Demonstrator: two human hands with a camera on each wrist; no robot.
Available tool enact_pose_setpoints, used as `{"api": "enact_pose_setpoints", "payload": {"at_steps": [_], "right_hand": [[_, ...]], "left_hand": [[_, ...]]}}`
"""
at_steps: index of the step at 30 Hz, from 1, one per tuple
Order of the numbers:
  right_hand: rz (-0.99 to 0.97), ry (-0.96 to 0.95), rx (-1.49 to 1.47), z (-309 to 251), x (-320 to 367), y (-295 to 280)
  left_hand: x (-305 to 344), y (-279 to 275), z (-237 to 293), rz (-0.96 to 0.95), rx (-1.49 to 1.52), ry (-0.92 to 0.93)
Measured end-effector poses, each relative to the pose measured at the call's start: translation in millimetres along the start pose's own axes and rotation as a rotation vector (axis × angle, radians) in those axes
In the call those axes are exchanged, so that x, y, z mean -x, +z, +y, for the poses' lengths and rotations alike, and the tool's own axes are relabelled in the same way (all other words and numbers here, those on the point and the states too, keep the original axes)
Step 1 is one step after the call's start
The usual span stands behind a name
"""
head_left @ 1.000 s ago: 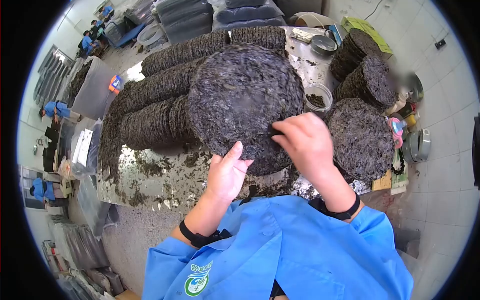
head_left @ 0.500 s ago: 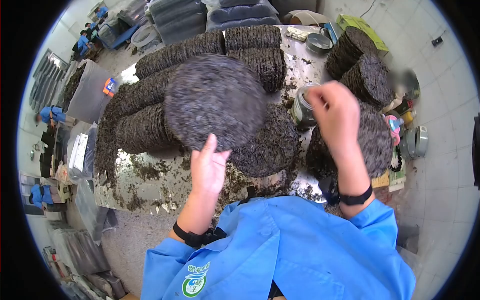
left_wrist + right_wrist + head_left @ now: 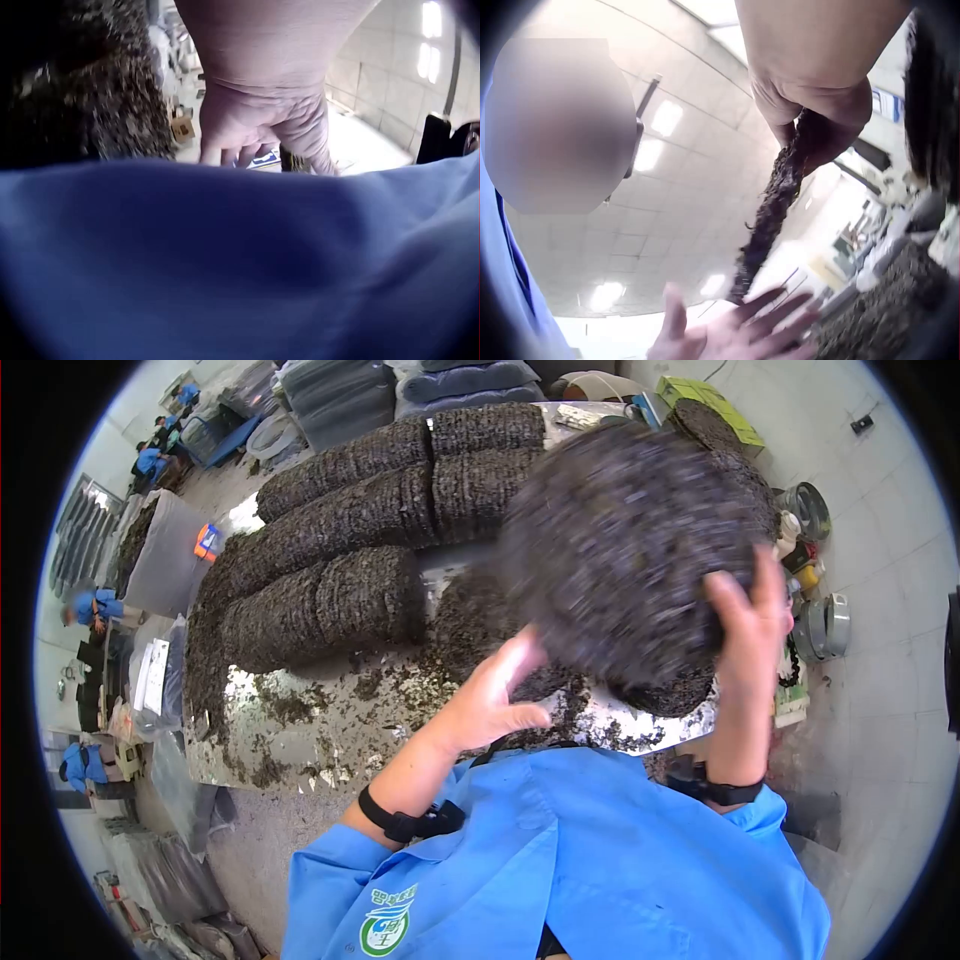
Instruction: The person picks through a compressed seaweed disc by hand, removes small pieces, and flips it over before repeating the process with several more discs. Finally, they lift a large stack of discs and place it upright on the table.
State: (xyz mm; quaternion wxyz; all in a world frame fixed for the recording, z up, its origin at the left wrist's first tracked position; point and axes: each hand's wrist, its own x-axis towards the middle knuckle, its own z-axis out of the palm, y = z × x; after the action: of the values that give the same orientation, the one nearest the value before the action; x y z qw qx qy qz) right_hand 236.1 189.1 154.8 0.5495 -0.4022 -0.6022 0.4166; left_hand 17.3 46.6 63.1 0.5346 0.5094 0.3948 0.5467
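Note:
A round, dark cake of dried seaweed (image 3: 620, 550), blurred by motion, is held up over the right part of the table. My right hand (image 3: 745, 620) grips its right edge; the right wrist view shows thumb and fingers on either side of the thin cake (image 3: 769, 214). Off its lower left edge is my left hand (image 3: 495, 695), thumb spread and fingers extended. In the right wrist view that left hand (image 3: 739, 330) faces the cake with an open palm. Beneath lie another flat seaweed cake (image 3: 470, 610) and, partly hidden, a stack of cakes (image 3: 670, 695).
Rows of seaweed cakes (image 3: 320, 605) lie on edge across the metal table (image 3: 300, 735), with loose crumbs in front. Metal tins (image 3: 825, 628) stand by the right wall, a green crate (image 3: 710, 405) at the back. People in blue (image 3: 95, 605) are far left.
The left hand held the cake while the right picked at its face, then moved over a clear jar. Now the right hand holds the cake, farther right, and the left has let go.

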Motion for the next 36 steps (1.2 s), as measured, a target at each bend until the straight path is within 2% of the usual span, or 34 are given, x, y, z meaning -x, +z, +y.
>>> {"api": "enact_pose_setpoints", "payload": {"at_steps": [1, 2, 4, 5, 6, 7, 8, 9, 11, 14, 16, 17, 18, 20, 21, 22, 24, 26, 28, 30, 32, 33, 34, 36], "right_hand": [[0.064, -0.033, -0.069, -13.8, -12.3, -18.0], [0.131, -0.068, -0.139, -20.5, -28.2, -35.9], [0.209, -0.164, 0.36, -3.8, -69.5, -70.8], [0.098, -0.129, 0.389, 26.8, -86.8, -89.6], [0.011, -0.109, 0.761, 49.4, -92.3, -107.8], [-0.225, -0.1, 0.885, 75.1, -91.8, -128.3], [-0.279, 0.126, 0.907, 59.5, -73.2, -118.9], [-0.284, 0.049, 0.922, 76.2, -63.3, -129.8], [-0.22, 0.096, 0.869, 76.1, -42.9, -133.9], [-0.111, -0.081, 1.143, 60.6, -25.2, -132.1], [-0.104, -0.07, 1.149, 41.4, -18.3, -120.4], [-0.098, -0.068, 1.161, 36.5, -16.5, -118.5], [-0.092, -0.064, 1.155, 39.5, -15.6, -119.6], [-0.15, -0.232, 1.305, 46.5, -13.9, -118.3], [-0.13, -0.252, 1.339, 43.7, -10.8, -113.2], [-0.128, -0.259, 1.328, 40.9, -10.1, -108.4], [-0.188, -0.259, 1.164, 35.4, -10.7, -102.4], [-0.224, -0.325, 1.179, 31.0, -10.2, -98.2], [-0.348, -0.271, 0.971, 30.9, -5.2, -97.6], [-0.295, -0.33, 0.968, 30.6, -1.1, -95.5], [-0.2, 0.0, 0.68, 31.3, 2.4, -96.0], [-0.199, -0.072, 0.56, 43.4, 2.6, -101.5], [-0.185, -0.073, 0.566, 47.0, 5.2, -104.7], [-0.077, 0.097, 0.134, 48.7, 11.8, -109.5]], "left_hand": [[-12.0, -3.5, 16.8, -0.029, -0.774, 0.042], [-9.2, -1.0, 12.9, -0.028, -1.165, -0.076], [2.4, -13.6, -20.7, -0.222, -1.636, -0.096], [6.7, -17.1, -31.0, -0.212, -1.772, -0.044], [4.9, -19.1, -29.5, -0.218, -1.771, -0.031], [4.2, -20.8, -27.4, -0.223, -1.689, -0.022], [6.0, -21.4, -25.6, -0.217, -1.605, -0.024], [5.3, -23.1, -22.3, -0.198, -1.554, -0.032], [6.1, -28.6, -19.6, -0.205, -1.536, -0.028], [9.5, -31.1, -0.3, -0.221, -1.502, -0.02], [8.5, -32.5, 11.9, 0.01, -1.439, 0.141], [7.2, -36.5, 18.3, 0.205, -1.3, 0.262], [2.7, -32.7, 22.5, 0.452, -1.028, 0.239], [-1.6, -37.9, 28.4, 0.819, -0.133, 0.14], [-6.4, -36.1, 34.6, 0.806, 0.252, 0.192], [-8.7, -37.6, 37.3, 0.81, 0.244, 0.201], [-13.6, -39.2, 40.7, 0.786, 0.621, 0.067], [-17.6, -37.5, 37.5, 0.752, 0.622, 0.057], [-22.3, -31.0, 36.7, 0.656, 0.679, 0.013], [-33.8, -21.7, 38.8, 0.662, 0.699, -0.033], [-49.5, -9.1, 39.5, 0.49, 0.753, -0.122], [-59.0, 0.8, 42.4, 0.396, 0.78, -0.151], [-69.5, 12.8, 44.6, 0.334, 0.78, -0.191], [-94.3, 38.6, 37.8, 0.295, 0.662, -0.227]]}}
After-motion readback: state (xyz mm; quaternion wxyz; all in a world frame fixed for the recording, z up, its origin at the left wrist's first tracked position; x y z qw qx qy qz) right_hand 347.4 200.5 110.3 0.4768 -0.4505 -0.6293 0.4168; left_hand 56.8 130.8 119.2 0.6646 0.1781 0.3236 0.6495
